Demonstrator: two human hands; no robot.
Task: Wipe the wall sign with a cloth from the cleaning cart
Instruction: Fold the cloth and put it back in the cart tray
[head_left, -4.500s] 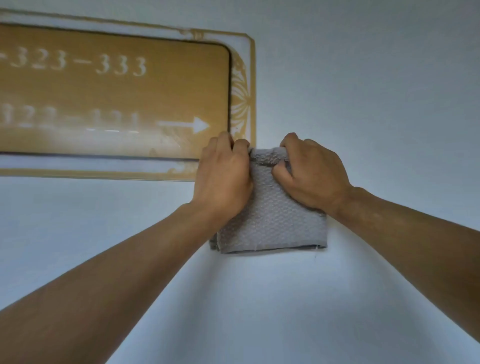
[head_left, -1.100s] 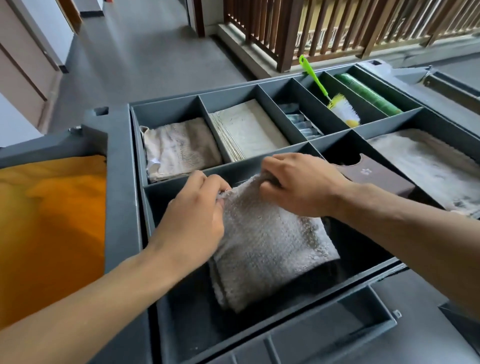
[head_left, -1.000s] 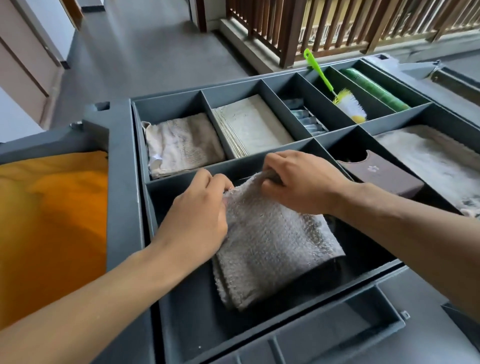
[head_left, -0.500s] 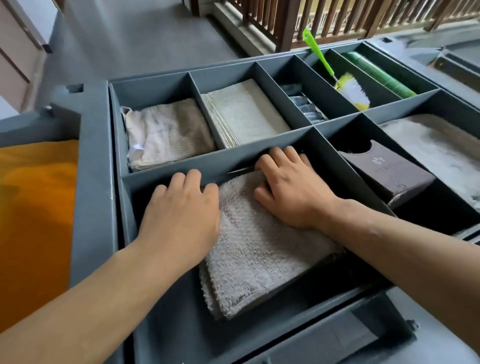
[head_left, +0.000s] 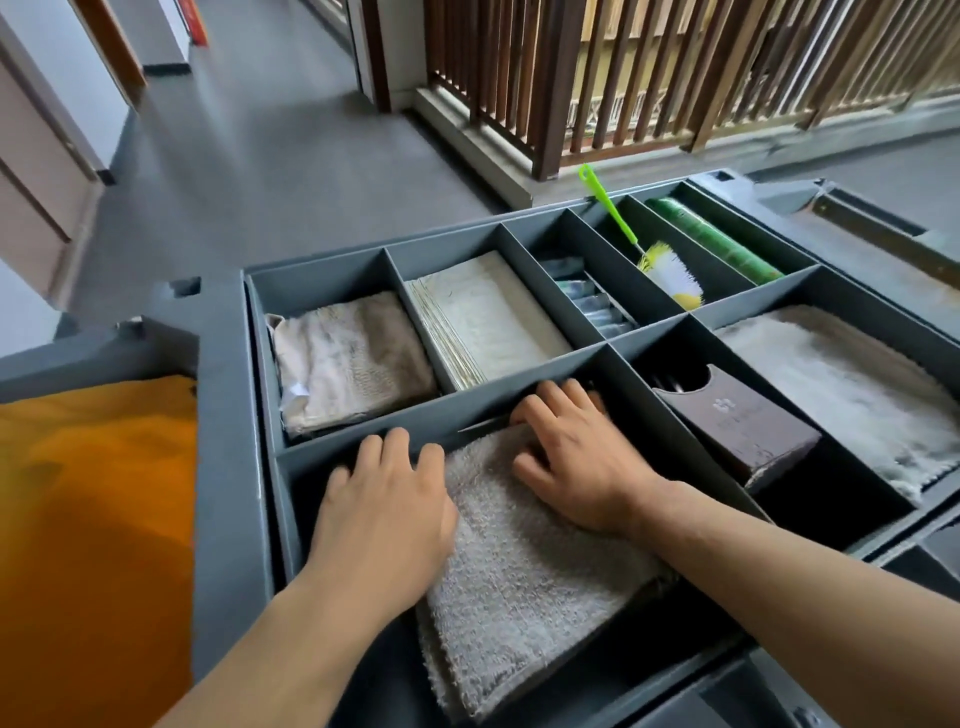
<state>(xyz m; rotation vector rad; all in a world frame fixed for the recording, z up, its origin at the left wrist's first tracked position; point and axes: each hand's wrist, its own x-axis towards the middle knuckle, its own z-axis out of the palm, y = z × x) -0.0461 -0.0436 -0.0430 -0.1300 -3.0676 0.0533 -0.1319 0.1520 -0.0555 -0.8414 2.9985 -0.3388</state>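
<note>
Grey towelling, the folded cloth lies in the cart's near compartment at lower centre of the frame. The left hand and right hand rest flat on it, fingers spread, gripping nothing. Judging by this, the cloth is being stowed; next, both hands simply lift clear.
</note>
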